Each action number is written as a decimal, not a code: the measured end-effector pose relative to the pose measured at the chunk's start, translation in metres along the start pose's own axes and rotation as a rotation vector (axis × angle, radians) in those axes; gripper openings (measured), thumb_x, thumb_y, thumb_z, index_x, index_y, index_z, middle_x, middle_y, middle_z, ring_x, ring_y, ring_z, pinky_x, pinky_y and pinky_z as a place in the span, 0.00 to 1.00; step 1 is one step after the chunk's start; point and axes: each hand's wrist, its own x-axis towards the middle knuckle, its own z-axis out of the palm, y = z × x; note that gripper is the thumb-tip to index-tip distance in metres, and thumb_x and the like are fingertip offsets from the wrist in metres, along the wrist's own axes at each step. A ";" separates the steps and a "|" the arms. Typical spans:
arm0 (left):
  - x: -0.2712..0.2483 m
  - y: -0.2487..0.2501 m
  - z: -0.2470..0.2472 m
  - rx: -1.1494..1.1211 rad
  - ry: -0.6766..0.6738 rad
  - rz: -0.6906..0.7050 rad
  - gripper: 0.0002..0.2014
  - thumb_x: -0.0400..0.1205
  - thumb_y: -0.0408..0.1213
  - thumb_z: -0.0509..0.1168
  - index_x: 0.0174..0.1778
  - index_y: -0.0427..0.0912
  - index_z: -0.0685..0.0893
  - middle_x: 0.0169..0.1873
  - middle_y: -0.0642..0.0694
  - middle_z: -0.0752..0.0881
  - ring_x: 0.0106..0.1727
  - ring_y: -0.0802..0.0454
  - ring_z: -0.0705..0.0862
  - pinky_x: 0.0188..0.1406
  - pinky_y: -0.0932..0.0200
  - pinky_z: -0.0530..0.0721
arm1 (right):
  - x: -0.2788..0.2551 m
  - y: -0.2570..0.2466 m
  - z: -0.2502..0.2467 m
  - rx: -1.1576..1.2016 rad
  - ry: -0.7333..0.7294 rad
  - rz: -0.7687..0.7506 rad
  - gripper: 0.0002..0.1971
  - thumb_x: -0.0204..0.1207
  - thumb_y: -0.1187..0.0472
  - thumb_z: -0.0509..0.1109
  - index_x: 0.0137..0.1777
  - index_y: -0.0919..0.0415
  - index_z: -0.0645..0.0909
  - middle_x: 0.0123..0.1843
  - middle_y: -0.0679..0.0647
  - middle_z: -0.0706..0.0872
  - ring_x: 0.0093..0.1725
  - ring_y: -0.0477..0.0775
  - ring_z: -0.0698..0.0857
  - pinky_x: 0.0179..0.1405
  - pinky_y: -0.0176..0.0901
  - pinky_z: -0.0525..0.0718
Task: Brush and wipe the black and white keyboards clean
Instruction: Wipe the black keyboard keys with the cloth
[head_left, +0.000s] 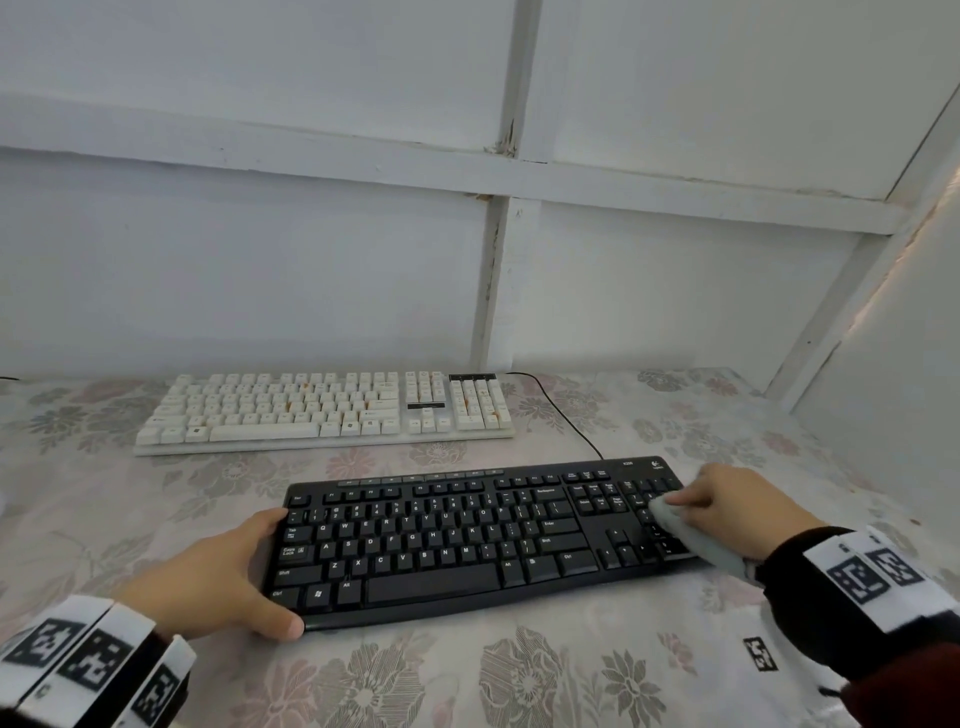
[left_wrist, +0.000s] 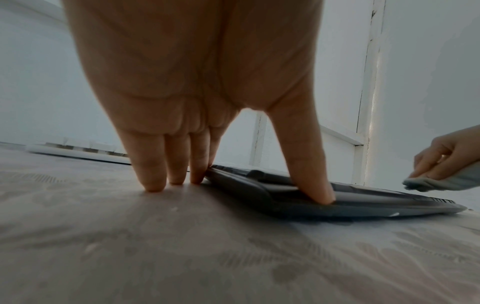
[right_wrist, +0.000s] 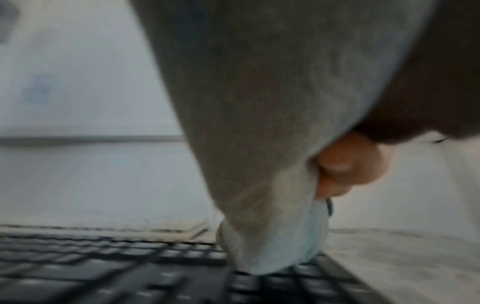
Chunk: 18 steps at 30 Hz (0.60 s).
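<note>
The black keyboard (head_left: 467, 535) lies near me on the flowered tablecloth, and the white keyboard (head_left: 322, 410) lies behind it. My left hand (head_left: 249, 571) braces the black keyboard's left end. Its straight fingers (left_wrist: 153, 181) press the cloth beside the edge, and the thumb (left_wrist: 311, 174) lies on the front corner. My right hand (head_left: 722, 506) grips a pale grey-blue cloth (head_left: 691, 535) and presses it onto the number pad at the right end. In the right wrist view the cloth (right_wrist: 259, 144) hangs over the blurred black keys (right_wrist: 103, 277) and hides most of the hand.
A black cable (head_left: 561, 410) runs from the white keyboard's back right corner to behind the black keyboard. White panelled walls (head_left: 675, 291) close the table at the back and right. A small printed marker (head_left: 761, 653) lies near the front right.
</note>
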 end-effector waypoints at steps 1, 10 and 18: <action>0.000 -0.001 0.000 0.001 0.000 0.005 0.81 0.27 0.65 0.79 0.81 0.50 0.53 0.74 0.53 0.69 0.74 0.53 0.68 0.69 0.60 0.66 | 0.000 -0.011 0.004 0.022 -0.004 -0.076 0.14 0.78 0.55 0.64 0.45 0.64 0.86 0.32 0.51 0.78 0.30 0.48 0.74 0.30 0.28 0.71; 0.000 0.000 0.001 0.015 0.011 -0.001 0.75 0.35 0.59 0.80 0.81 0.51 0.52 0.74 0.53 0.70 0.70 0.56 0.69 0.66 0.62 0.66 | -0.004 -0.021 0.027 -0.090 0.014 -0.242 0.13 0.81 0.57 0.61 0.45 0.61 0.86 0.36 0.48 0.69 0.32 0.41 0.70 0.33 0.29 0.66; -0.001 0.000 0.000 -0.002 0.009 0.001 0.75 0.34 0.61 0.80 0.81 0.52 0.53 0.65 0.59 0.71 0.66 0.59 0.69 0.64 0.63 0.66 | 0.004 0.024 0.011 -0.116 0.009 0.019 0.11 0.80 0.56 0.66 0.46 0.62 0.87 0.30 0.51 0.82 0.30 0.43 0.77 0.28 0.27 0.67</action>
